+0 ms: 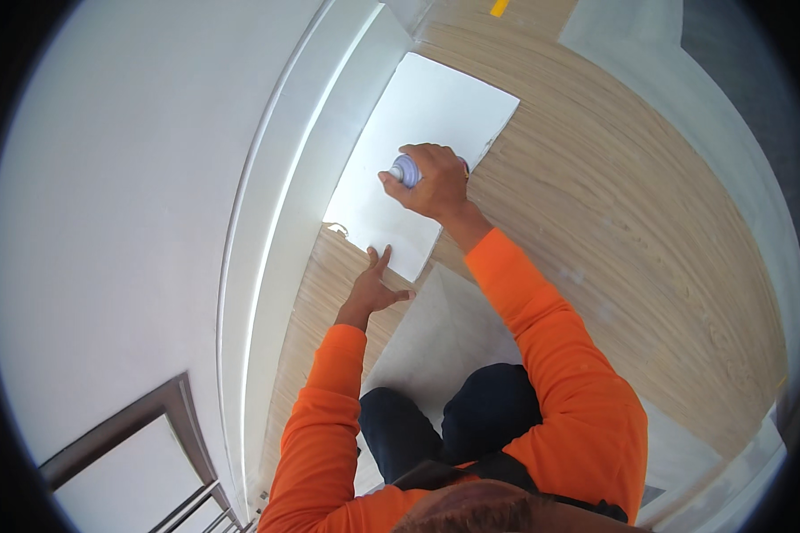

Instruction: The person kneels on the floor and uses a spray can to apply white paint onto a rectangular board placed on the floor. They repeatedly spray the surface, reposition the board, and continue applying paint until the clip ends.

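A white rectangular board (412, 120) lies flat on the wood-look floor, its long left side along the wall's base. My right hand (437, 182) is wrapped round a spray can (407, 170) with a pale purple top and a whitish nozzle, over the middle of the board. The thumb is near the nozzle; the palm and fingers hide most of the can's body. At the board's near edge is my left hand (378, 289), fingers spread and fingertips at that edge. Nothing is held in it. The board's near left corner looks ragged.
A white skirting (307, 169) and pale wall (151, 160) run along the left. Wood-look flooring (631, 231) spreads to the right, bordered by a grey-white strip (729, 115). A greyish sheet (436, 333) lies under my knees. A brown frame (182, 404) is at lower left.
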{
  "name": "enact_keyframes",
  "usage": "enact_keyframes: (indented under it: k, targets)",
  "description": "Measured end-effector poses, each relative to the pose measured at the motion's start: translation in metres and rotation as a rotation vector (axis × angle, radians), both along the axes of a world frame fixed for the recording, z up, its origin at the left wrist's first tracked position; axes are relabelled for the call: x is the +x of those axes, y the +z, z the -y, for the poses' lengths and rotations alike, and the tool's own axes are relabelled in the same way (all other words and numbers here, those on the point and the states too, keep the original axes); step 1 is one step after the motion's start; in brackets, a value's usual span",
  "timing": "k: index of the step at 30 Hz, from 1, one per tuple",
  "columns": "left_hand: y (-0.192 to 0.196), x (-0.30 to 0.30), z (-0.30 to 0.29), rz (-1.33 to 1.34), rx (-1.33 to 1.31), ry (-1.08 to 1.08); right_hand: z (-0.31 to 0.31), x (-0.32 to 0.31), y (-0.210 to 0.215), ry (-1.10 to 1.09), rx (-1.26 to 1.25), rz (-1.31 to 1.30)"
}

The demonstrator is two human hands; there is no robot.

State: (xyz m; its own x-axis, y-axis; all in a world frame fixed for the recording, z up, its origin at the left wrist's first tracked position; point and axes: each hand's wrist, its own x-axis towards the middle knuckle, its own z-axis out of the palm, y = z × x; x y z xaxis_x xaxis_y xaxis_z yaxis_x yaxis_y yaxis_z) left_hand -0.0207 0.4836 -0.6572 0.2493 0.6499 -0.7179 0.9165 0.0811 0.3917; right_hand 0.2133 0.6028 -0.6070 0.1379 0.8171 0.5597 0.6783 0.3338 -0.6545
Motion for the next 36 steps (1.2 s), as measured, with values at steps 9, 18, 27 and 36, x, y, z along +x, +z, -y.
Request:
enact_keyframes:
  k: [9,18,27,36]
  targets:
    - [-0.006,-0.007,0.007,0.001,0.074,0.000,0.059,-0.023,-0.005,0.070,-0.342,-0.473]
    - [-0.037,0.060,0.025,0.137,0.287,0.798,0.139,-0.005,-0.007,0.093,-0.484,-0.612]
    - [-0.041,0.070,0.003,0.150,0.072,1.587,0.159,0.035,-0.010,-0.049,-0.467,-0.728]
    - [-0.068,0.061,0.025,0.863,0.035,1.747,0.180,0.029,0.000,-0.099,-0.576,-0.917]
